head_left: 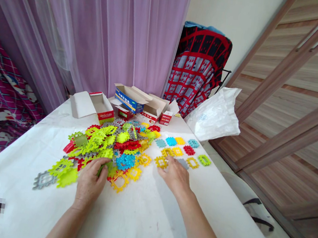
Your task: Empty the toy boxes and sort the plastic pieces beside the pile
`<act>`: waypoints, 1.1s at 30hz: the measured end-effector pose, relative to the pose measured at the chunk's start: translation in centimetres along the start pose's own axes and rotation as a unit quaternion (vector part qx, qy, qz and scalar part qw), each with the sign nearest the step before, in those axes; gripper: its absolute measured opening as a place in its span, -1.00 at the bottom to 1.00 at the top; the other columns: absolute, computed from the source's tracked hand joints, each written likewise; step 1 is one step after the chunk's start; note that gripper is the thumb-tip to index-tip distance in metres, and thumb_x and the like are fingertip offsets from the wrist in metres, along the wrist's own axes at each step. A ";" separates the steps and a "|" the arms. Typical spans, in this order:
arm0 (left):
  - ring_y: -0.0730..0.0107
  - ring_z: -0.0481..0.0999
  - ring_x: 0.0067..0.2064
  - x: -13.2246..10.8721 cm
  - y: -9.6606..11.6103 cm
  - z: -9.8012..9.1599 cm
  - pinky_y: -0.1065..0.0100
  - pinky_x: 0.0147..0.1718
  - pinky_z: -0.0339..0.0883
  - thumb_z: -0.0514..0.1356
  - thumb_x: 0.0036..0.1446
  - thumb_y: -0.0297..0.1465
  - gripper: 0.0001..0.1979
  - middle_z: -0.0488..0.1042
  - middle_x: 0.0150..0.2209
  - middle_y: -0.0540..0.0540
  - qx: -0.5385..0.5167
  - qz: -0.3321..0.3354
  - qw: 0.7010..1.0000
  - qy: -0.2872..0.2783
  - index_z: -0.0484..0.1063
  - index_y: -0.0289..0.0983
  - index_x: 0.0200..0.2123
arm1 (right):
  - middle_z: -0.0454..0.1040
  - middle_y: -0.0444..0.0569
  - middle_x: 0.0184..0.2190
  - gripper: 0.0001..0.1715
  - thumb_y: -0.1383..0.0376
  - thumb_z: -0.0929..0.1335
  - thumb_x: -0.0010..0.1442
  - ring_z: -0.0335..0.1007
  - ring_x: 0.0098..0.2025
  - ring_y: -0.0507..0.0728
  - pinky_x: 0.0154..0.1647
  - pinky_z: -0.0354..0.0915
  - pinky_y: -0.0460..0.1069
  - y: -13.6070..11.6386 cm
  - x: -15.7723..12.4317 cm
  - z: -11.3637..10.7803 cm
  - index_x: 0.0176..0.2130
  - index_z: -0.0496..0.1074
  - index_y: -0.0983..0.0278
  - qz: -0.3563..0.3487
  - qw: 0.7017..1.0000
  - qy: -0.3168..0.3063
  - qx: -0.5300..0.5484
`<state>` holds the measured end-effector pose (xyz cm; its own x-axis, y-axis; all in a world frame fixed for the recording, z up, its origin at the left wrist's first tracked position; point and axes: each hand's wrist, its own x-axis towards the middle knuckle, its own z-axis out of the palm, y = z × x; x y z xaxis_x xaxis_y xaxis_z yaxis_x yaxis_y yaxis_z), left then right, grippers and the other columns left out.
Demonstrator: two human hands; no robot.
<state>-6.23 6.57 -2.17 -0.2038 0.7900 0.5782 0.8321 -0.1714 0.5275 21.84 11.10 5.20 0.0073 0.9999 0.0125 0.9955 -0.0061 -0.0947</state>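
Observation:
My left hand [91,178] is at the front of a heap of colourful plastic interlocking tiles, its fingers closed on a green interlocking tile [100,169]. Over the laid-out tiles on the right is my right hand [176,176], thumb and fingers at the right edge of a yellow interlocking tile [159,161]. A grey tile [184,163] shows partly behind that hand. Green tiles [98,138], blue tiles [125,162] and red tiles [127,145] overlap in the heap. At its front lie a yellow frame tile [120,181] and a grey frame tile [44,180].
Open cardboard boxes stand behind the heap, among them a blue box [124,99] and a red-and-white box [106,114]. A white plastic bag [215,114] sits at the table's right edge. Separate tiles, including a red tile [189,150] and a green frame tile [204,160], lie spaced out.

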 end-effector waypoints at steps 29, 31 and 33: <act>0.22 0.56 -0.15 0.1 0.2 -0.1 0.23 -0.12 0.42 0.02 0.19 -0.31 -0.73 0.58 -0.18 -0.11 0.000 -0.010 1.000 -0.013 0.49 -0.20 -0.20 | 0.42 0.14 0.01 -0.51 0.05 0.33 0.22 0.35 0.04 0.24 -0.07 0.24 0.02 1.2 3.6 -0.8 0.04 0.35 0.27 0.014 0.998 0.016 -0.053; 0.22 0.56 -0.14 0.1 0.2 0.0 0.22 -0.11 0.41 0.02 0.19 -0.31 -0.73 0.58 -0.17 -0.10 0.000 -0.012 1.000 -0.016 0.50 -0.19 -0.20 | 0.40 0.14 0.02 -0.52 0.06 0.33 0.22 0.33 0.05 0.24 -0.05 0.23 0.04 0.9 3.1 -0.7 0.05 0.34 0.25 0.007 0.999 0.021 -0.050; 0.22 0.56 -0.14 0.1 0.2 0.0 0.22 -0.11 0.41 0.03 0.19 -0.31 -0.73 0.58 -0.17 -0.10 0.000 -0.013 1.000 -0.018 0.50 -0.19 -0.19 | 0.38 0.16 0.04 -0.49 0.04 0.33 0.22 0.31 0.07 0.27 -0.03 0.22 0.06 0.8 2.9 -0.6 0.06 0.33 0.26 0.014 0.998 0.026 -0.053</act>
<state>-6.10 6.60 -2.05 -0.2061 0.8151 0.5414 0.8270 -0.1507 0.5416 22.74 14.03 5.73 0.0380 0.9973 0.0626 0.9992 -0.0387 0.0092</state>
